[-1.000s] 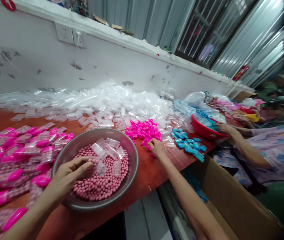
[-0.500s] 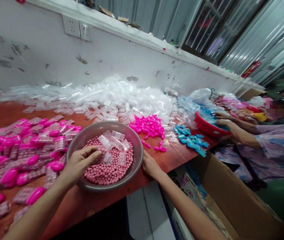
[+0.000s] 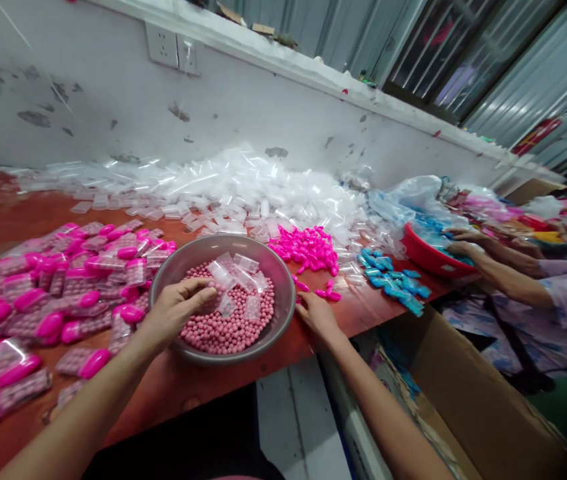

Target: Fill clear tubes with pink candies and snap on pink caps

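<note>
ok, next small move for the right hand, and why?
Probably pinch a loose pink cap with the right hand: it sits beside some, the left hand seems to hold a clear container over the bowl, and filled containers nearby wear such caps.

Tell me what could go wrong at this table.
The bowl sits near the table's front edge, so a bump might spill its pink beads. The left hand seems to pinch a container over the beads and could drop it. Blue pieces lie near the pink pieces by the right hand, so colours might get mixed.
</note>
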`<state>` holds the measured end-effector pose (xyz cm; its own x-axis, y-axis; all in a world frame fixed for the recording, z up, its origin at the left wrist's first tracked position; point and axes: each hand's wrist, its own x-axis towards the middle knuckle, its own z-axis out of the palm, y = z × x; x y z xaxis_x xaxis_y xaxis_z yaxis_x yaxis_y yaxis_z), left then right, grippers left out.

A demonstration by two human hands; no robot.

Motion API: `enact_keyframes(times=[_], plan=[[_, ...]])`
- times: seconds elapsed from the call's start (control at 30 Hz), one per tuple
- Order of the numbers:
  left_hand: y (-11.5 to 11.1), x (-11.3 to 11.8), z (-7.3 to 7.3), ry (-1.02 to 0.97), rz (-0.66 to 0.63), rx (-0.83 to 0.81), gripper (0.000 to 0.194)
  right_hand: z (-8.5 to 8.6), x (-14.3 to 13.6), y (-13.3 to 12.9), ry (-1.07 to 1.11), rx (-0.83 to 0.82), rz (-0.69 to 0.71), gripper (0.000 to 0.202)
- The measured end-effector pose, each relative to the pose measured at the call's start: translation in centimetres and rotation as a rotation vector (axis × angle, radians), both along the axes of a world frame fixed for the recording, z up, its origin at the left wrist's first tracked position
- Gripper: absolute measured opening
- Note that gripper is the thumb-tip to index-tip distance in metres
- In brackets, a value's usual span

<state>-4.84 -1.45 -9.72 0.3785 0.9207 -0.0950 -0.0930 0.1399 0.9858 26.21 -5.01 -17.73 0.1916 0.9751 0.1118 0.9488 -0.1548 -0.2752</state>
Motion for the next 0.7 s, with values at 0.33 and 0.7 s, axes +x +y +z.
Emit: enact_keyframes(times=[0.33,0.7], plan=[[0.0,0.0,-0.7,0.039,-0.165,0.223,0.025,8.2,-5.9,0.1,0.544,0.45,0.257,0.025],[-0.9,-0.3,-1.0,0.167,-0.093,0.485,0.024,9.4,-13.9,0.6,0.372,0.343,0.757,0.02]])
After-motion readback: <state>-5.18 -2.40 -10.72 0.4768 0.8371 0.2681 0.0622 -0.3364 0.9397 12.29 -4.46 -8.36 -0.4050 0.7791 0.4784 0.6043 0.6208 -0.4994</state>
